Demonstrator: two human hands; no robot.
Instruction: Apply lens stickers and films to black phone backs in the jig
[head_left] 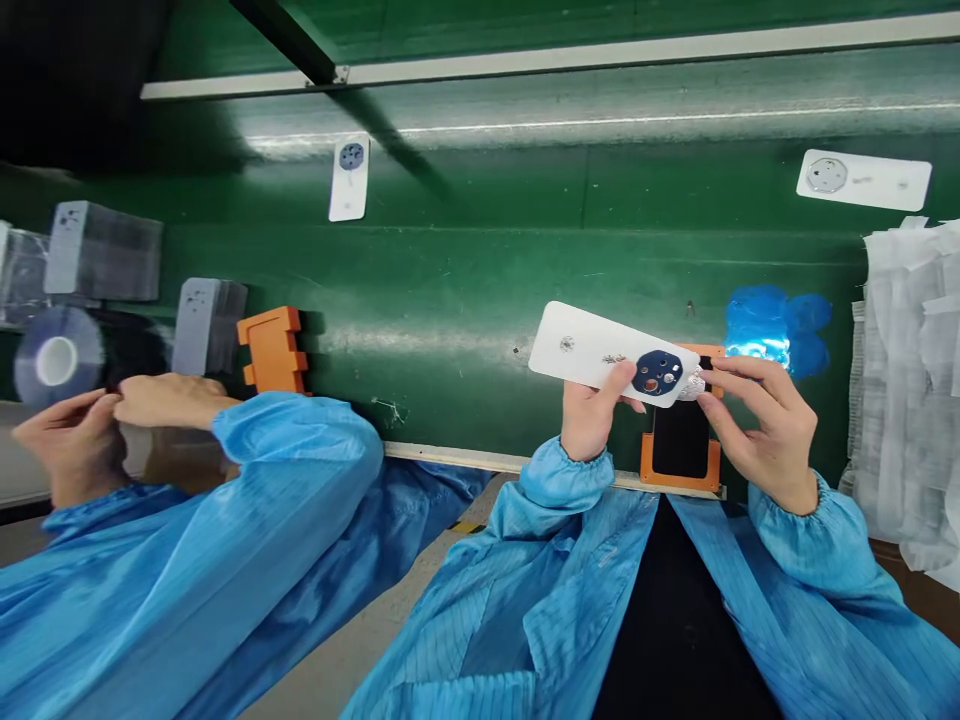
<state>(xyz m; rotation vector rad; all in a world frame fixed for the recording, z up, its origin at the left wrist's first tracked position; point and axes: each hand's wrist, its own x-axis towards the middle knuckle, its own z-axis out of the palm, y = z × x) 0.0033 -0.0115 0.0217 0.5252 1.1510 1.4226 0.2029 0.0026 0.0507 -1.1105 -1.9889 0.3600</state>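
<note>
A white phone with a dark round camera area is tilted in my left hand, whose thumb presses on its face near the camera. My right hand is closed in a pinch at the phone's right end, on a small clear, shiny round film beside the camera area. Under both lies an orange jig at the bench edge, with a black panel in it. The phone covers part of the jig.
Blue film pieces lie right of the jig, before stacked white sleeves. Two white phones rest further back. At left, a co-worker's hands are near a tape roll, grey phone-shaped stacks and an orange jig.
</note>
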